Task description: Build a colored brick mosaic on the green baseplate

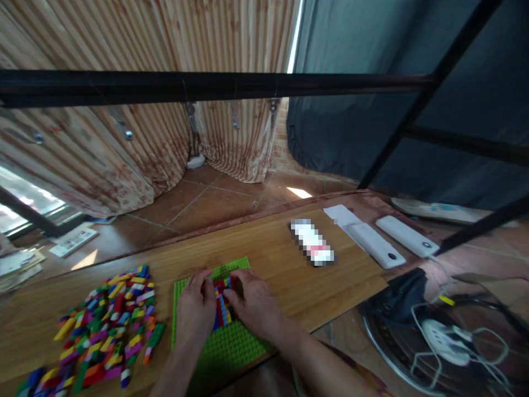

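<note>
A green baseplate (231, 344) lies on the wooden tabletop (268, 248) near its front edge. On it stands a small build of red, blue and yellow bricks (223, 303). My left hand (196, 309) rests on the plate at the build's left side, fingers curled against it. My right hand (252, 303) presses on the build from the right, fingertips on the bricks. Whether either hand pinches a loose brick is hidden by the fingers.
A heap of several loose coloured bricks (107, 325) lies left of the plate. Two white power banks (378, 245) and a blurred-out object (312, 242) sit at the table's right end. A black frame bar (206, 85) crosses overhead. Cables and a fan grille (433, 336) lie on the floor at right.
</note>
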`<state>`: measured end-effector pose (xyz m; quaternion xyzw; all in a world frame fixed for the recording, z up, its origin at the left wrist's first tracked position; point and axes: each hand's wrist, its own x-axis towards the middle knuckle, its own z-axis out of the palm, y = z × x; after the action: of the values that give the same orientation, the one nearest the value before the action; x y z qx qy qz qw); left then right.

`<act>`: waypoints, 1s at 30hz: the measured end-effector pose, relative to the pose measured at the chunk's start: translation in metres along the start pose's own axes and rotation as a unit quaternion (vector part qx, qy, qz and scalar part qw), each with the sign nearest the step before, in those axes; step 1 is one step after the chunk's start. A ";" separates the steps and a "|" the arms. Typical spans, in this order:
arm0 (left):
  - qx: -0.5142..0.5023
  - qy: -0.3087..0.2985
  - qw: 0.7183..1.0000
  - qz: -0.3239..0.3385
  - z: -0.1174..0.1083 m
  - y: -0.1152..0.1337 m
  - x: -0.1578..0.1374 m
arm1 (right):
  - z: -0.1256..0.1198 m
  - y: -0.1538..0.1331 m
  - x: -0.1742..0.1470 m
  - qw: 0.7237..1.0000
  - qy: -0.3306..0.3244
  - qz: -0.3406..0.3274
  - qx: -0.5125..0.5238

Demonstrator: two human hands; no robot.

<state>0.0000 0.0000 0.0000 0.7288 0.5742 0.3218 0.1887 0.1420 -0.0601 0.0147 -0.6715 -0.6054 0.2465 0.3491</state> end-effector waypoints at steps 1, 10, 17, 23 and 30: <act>0.000 0.004 1.000 0.002 0.000 0.000 0.000 | 0.002 -0.001 0.000 1.000 -0.007 0.000 -0.002; -0.010 -0.001 1.000 -0.001 0.001 0.003 -0.001 | 0.005 -0.005 0.004 0.999 -0.021 0.011 -0.037; -0.022 -0.003 1.000 -0.012 0.001 0.009 -0.003 | 0.013 -0.010 0.000 0.994 -0.004 0.003 -0.106; -0.018 -0.017 0.999 -0.019 0.004 0.014 -0.004 | 0.024 -0.015 -0.002 0.988 0.012 0.005 -0.154; -0.032 -0.024 0.999 -0.022 0.006 0.015 -0.005 | 0.024 -0.015 -0.002 0.989 0.010 0.008 -0.145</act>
<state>0.0137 -0.0078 0.0041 0.7170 0.5748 0.3181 0.2328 0.1143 -0.0576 0.0108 -0.7222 -0.6257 0.1524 0.2523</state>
